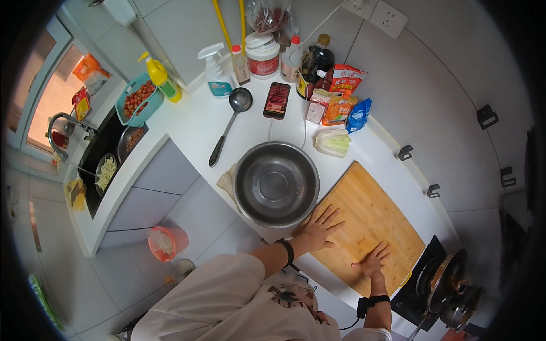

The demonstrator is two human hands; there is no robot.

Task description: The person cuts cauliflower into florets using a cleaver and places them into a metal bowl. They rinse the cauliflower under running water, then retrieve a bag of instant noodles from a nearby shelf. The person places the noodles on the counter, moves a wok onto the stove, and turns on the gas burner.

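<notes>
My left hand (320, 230) rests with fingers spread on the left edge of a bamboo cutting board (371, 213), close to the rim of a steel basin. Further right, my right hand (373, 261) touches the same board near its front edge, fingers also apart. Neither hand holds anything. The board's surface is bare apart from my hands. Just left of the board stands the wide steel basin (276, 184), with nothing visible inside. Part of a beige cloth (227, 180) shows beneath the basin's left side. A piece of napa cabbage (332, 143) lies behind the board.
Behind the basin lie a ladle (230, 123) and a phone (277, 101) on a cable. Bottles, a spray bottle (216, 74) and seasoning bags (341, 104) line the wall. Left, a blue basket (140, 100) of red fruit stands by the sink. A lidded pan (445, 281) sits right on the cooktop.
</notes>
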